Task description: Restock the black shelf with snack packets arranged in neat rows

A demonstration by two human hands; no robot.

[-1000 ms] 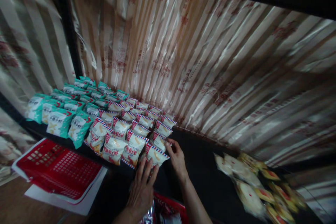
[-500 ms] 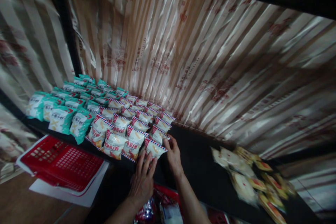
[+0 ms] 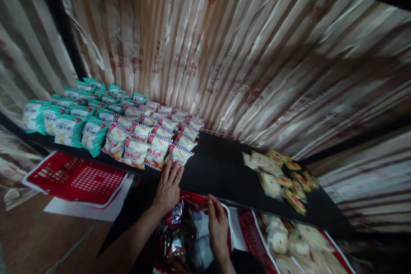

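My left hand (image 3: pixel 168 186) has its fingers stretched out, with the fingertips against the bottom of the front right snack bag (image 3: pixel 180 154), a white bag with a red and blue striped edge. That bag stands at the end of several rows of matching bags (image 3: pixel 136 152) on the black shelf (image 3: pixel 218 167). Lower down, my right hand (image 3: pixel 218 224) hangs over a red basket (image 3: pixel 192 197), fingers loosely bent and nothing visible in them. Inside the basket lie dark shiny packets (image 3: pixel 176 244) and pale ones (image 3: pixel 201 224), partly hidden by this hand.
Teal snack bags (image 3: pixel 69 130) fill the shelf's left end. Flat clear and yellow packs (image 3: pixel 269 184) lie to the right. Below are an overturned-looking red basket (image 3: pixel 77 180) at left and another basket with pale packs (image 3: pixel 278 239) at right. Striped sheeting (image 3: pixel 192 43) hangs behind.
My right hand has left the front right snack bag and dropped down over the basket. My left hand stays at that bag. The view has shifted, showing more of the baskets below.
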